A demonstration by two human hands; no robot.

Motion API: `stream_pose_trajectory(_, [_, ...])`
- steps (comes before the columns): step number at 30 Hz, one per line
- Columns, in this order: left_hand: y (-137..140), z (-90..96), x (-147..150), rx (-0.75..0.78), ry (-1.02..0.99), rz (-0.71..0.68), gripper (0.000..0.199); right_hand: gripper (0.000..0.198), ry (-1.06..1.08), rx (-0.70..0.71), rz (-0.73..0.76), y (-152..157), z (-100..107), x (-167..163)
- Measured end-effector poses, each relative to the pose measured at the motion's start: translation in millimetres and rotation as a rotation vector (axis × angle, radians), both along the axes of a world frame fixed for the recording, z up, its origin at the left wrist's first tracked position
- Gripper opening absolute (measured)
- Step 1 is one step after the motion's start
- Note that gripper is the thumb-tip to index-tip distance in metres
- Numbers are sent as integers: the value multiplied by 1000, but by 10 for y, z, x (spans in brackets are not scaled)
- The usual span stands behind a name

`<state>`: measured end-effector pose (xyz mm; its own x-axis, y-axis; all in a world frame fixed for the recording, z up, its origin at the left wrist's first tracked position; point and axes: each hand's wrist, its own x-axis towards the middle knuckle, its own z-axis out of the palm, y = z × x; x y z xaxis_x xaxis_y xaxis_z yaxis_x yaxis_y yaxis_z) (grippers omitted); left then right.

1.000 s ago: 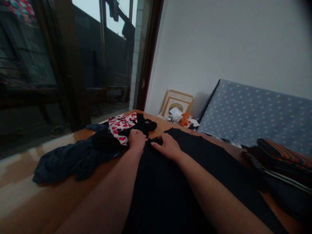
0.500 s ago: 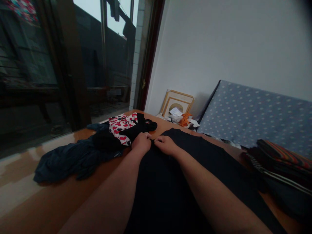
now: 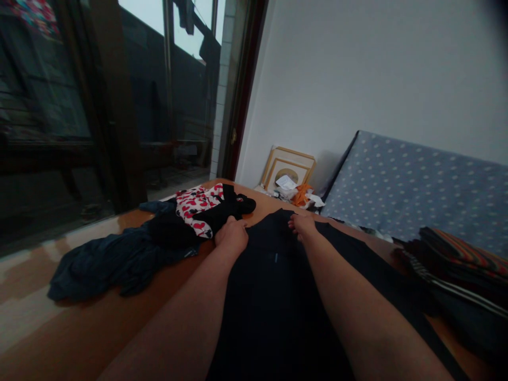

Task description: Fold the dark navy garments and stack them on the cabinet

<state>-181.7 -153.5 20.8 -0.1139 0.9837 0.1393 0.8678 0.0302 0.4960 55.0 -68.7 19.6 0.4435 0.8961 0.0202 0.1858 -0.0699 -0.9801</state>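
Observation:
A dark navy garment (image 3: 273, 307) lies spread out before me, with a small pale mark on its upper part. My left hand (image 3: 232, 235) is closed at its upper left edge, thumb and fingers pinching the cloth. On the upper right part, my right hand (image 3: 304, 226) is closed with curled fingers gripping the dark fabric; the exact hold is partly hidden. Between both hands the cloth stretches fairly flat. Just left of my left hand is a heap of clothes: a white piece with red and black print (image 3: 200, 203), black cloth, and a crumpled dark blue garment (image 3: 107, 262).
Brown wooden surface (image 3: 166, 312) lies under the clothes. Folded dark and striped clothes (image 3: 464, 275) are stacked at the right. Behind are a picture frame (image 3: 291, 156), papers with an orange item (image 3: 302, 194), and a blue dotted panel (image 3: 420, 185). Glass doors stand at left.
My right hand has moved right, away from my left hand, and the dark cloth now spans between them. The small pale mark has come into view. My left hand has barely moved.

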Motion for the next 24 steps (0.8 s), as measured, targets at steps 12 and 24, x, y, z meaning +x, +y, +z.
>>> stream_pose_trajectory(12, [23,0,-32,-7,-53,-11,36,29,391,-44,49,465,-56,-166])
stream_pose_trajectory(24, [7,-36,20,-43,81,18,26,33,469,124,175,511,-247,-78])
